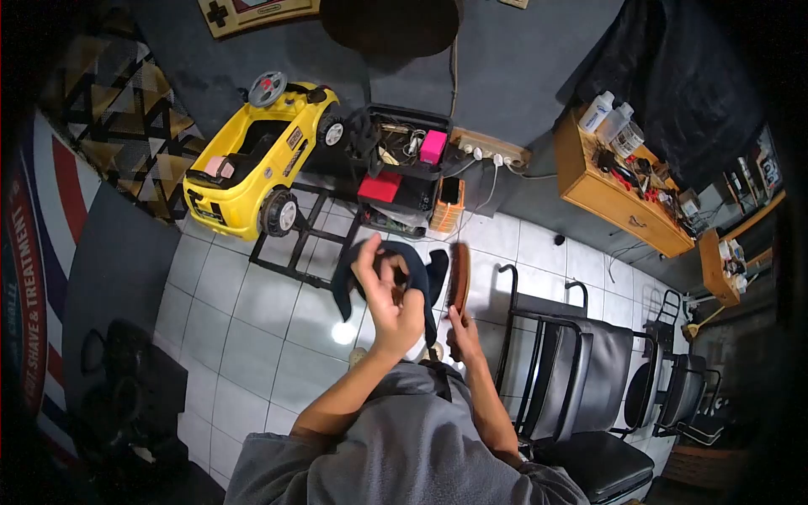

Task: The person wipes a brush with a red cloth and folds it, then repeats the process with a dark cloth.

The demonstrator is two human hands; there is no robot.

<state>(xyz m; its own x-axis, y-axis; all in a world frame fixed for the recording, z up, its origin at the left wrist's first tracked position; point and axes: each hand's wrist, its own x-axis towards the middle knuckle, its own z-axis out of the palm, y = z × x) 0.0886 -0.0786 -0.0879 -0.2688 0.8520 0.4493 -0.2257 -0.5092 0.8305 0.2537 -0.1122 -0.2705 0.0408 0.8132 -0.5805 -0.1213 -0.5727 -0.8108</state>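
A brown brush (459, 276) with dark bristles stands upright in my right hand (462, 334), whose fingers are wrapped round its lower end. My left hand (390, 296) is raised in front of a dark blue cloth item (409, 261), which curves around behind it and hangs down on both sides. Some fingers of my left hand point up and others are curled; part of the cloth is hidden behind them. Whether the fingers pinch the cloth cannot be made out.
A yellow toy car (252, 160) rests on a black metal frame (295, 265) ahead to the left. Black chairs (589, 370) stand on the right, below a wooden drawer unit (619, 198) with bottles. A black cart (396, 181) is straight ahead.
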